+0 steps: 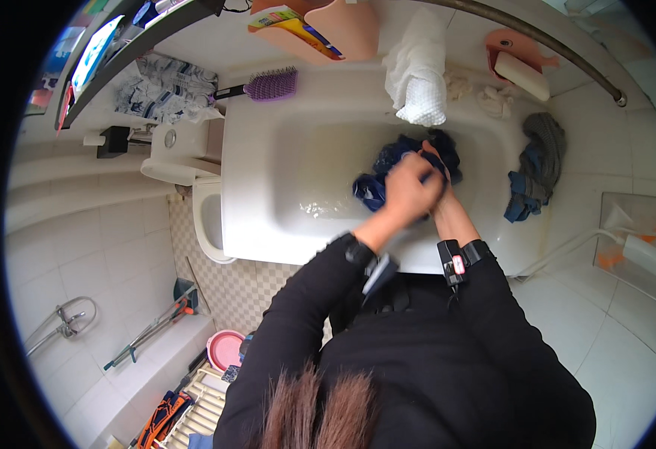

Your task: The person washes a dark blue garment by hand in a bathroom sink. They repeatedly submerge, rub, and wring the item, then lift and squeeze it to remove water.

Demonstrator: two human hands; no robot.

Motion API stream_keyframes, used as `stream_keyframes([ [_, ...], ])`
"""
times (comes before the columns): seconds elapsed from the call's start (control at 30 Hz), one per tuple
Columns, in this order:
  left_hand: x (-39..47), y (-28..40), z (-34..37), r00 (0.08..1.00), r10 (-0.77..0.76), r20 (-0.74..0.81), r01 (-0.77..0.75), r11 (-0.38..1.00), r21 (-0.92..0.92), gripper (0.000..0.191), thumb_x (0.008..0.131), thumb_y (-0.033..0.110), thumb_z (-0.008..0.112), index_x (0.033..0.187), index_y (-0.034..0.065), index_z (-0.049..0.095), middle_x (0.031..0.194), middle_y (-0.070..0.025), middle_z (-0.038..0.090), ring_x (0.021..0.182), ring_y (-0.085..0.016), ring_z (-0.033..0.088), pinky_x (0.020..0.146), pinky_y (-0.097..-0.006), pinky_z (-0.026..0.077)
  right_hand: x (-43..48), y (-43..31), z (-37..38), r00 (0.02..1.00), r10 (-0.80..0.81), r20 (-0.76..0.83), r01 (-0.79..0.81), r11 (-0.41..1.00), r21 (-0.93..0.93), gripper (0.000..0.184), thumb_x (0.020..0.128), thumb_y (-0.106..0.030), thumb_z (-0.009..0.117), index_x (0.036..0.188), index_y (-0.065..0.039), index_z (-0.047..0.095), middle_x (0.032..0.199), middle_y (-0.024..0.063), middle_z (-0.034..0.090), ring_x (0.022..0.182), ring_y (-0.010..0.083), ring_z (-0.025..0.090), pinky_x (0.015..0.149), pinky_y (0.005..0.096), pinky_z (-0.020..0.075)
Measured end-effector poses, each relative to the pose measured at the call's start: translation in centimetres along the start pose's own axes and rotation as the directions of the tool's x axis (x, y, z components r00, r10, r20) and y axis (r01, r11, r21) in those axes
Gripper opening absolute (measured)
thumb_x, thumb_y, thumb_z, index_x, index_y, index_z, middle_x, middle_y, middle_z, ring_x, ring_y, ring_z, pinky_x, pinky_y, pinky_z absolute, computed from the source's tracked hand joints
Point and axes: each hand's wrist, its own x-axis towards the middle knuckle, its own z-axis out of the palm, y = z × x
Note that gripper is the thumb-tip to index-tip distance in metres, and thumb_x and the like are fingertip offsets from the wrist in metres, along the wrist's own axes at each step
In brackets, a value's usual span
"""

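Observation:
A wet dark blue cloth (398, 150) lies bunched in shallow, cloudy water in a white washbasin (249, 185). My left hand (409, 188), blurred by motion, is closed over part of the cloth. Just to its right, my right hand (445, 199) grips the same cloth, its fingers partly hidden behind the left hand and the fabric. The two hands are pressed close together above the right half of the basin. One loose fold of the cloth (368, 191) reaches left into the water.
A grey and blue knit cloth (538, 163) lies on the right rim. A purple hairbrush (272, 85) rests at the back left. White tissue roll (420, 84) hangs over the back edge, near a soap bar (522, 76) in a pink holder. A toilet (210, 219) stands left.

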Motion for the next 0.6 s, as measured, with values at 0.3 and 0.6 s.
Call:
stream_keyframes([
  [0.3, 5.2, -14.6, -5.5, 0.865, -0.501, -0.021, 0.49, 0.852, -0.184, 0.046, 0.089, 0.032, 0.072, 0.12, -0.002, 0.066, 0.11, -0.018, 0.07, 0.101, -0.024, 0.065, 0.091, -0.0368, 0.05, -0.2, -1.3, -1.6, 0.924, -0.354, -0.146, -0.011, 0.357, -0.934, 0.055, 0.089, -0.024, 0.069, 0.141, -0.018, 0.052, 0.115, 0.0125, 0.064, 0.106, 0.0278, 0.063, 0.092, 0.0364, 0.05],
  [0.6, 1.7, -15.9, -3.9, 0.951, -0.254, 0.176, 0.127, 0.841, 0.526, 0.074, 0.08, 0.003, 0.062, 0.148, 0.0277, 0.045, 0.142, -0.0241, 0.047, 0.123, -0.043, 0.052, 0.102, -0.0465, 0.047, 3.8, -1.3, -4.6, 0.919, -0.041, -0.392, -0.391, -0.233, -0.89, 0.072, 0.083, -0.029, 0.07, 0.15, -0.025, 0.045, 0.143, 0.0145, 0.055, 0.125, 0.0231, 0.055, 0.105, 0.0431, 0.0391],
])
